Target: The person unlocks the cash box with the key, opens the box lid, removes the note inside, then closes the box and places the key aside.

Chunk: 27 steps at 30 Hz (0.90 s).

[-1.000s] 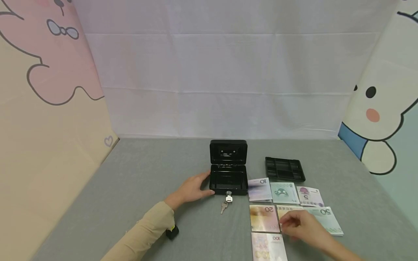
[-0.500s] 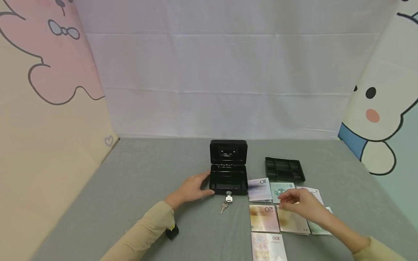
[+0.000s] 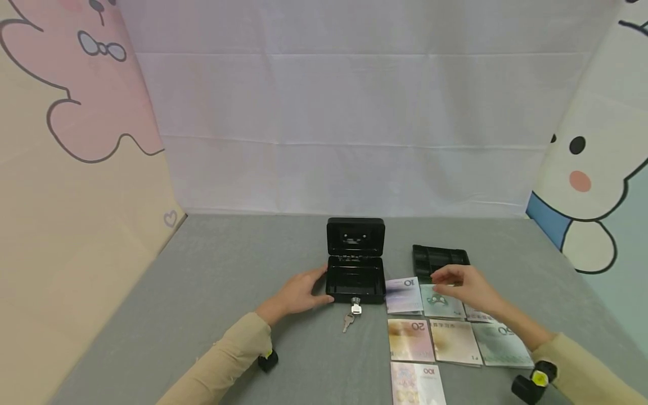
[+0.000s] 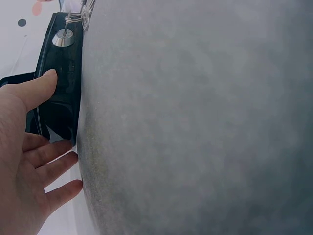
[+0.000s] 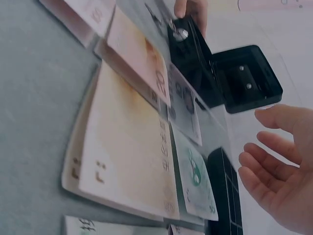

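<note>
A black cash box (image 3: 336, 297) stands with its lid (image 3: 356, 236) raised, its keys (image 3: 348, 322) hanging from the front lock. My left hand (image 3: 298, 292) rests against the box's left front corner. In the left wrist view, its thumb lies on the front wall and its fingers extend along the side. My right hand (image 3: 468, 287) hovers over the banknotes, fingers loosely bent and nothing in them. Beneath it lie a green note (image 3: 439, 304) and a partly covered pinkish note (image 3: 477, 315). To their left is a purple 10 note (image 3: 403, 296).
Nearer me lie a 20 note (image 3: 411, 340), a yellowish note (image 3: 454, 342), a green 50 note (image 3: 501, 344) and a 100 note (image 3: 416, 382). A black compartment tray (image 3: 422, 260) sits behind, partly hidden by the right hand. A white cloth (image 3: 344, 112) backs the grey table.
My right hand has moved away from the yellowish note, back over the far row of notes towards the tray. The left hand has stayed at the box.
</note>
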Each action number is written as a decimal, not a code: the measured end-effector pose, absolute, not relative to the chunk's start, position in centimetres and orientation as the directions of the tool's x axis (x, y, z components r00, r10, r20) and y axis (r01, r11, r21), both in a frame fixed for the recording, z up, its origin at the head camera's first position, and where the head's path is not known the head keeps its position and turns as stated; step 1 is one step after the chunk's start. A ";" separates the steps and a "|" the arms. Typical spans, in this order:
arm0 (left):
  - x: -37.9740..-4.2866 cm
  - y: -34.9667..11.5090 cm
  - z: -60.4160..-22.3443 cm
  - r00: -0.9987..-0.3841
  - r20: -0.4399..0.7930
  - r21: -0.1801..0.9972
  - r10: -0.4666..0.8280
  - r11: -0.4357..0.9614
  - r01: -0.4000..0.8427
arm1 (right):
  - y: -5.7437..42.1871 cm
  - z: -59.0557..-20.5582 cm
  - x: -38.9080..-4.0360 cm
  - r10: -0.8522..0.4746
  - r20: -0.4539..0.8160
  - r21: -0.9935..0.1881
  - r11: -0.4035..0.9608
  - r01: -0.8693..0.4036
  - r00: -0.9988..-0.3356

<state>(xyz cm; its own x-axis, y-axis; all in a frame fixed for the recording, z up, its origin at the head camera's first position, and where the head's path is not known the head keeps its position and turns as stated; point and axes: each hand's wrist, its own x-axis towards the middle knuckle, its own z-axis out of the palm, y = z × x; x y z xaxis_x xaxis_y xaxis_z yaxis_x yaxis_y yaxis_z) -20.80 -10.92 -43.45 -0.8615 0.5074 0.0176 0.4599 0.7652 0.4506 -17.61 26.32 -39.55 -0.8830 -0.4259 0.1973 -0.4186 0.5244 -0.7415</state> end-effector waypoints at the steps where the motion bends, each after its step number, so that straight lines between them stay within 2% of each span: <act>1: -20.8 -10.9 -43.5 -0.862 0.018 0.451 0.507 0.765 0.460 | 26.5 -39.7 -17.9 -0.431 0.207 -0.740 0.518 -0.429 -0.878; 9: -20.9 -10.9 -43.7 -0.862 0.019 0.445 0.507 0.767 0.461 | 27.6 -40.2 -20.1 -0.382 0.177 -0.723 0.574 -0.384 -0.907; 21: -20.9 -10.9 -43.6 -0.859 0.024 0.454 0.511 0.760 0.465 | 28.3 -40.9 -22.1 -0.356 0.260 -0.670 0.603 -0.433 -0.898; 27: -20.9 -10.9 -43.6 -0.857 0.033 0.452 0.515 0.757 0.472 | 28.9 -41.4 -23.0 -0.354 0.232 -0.634 0.651 -0.417 -0.906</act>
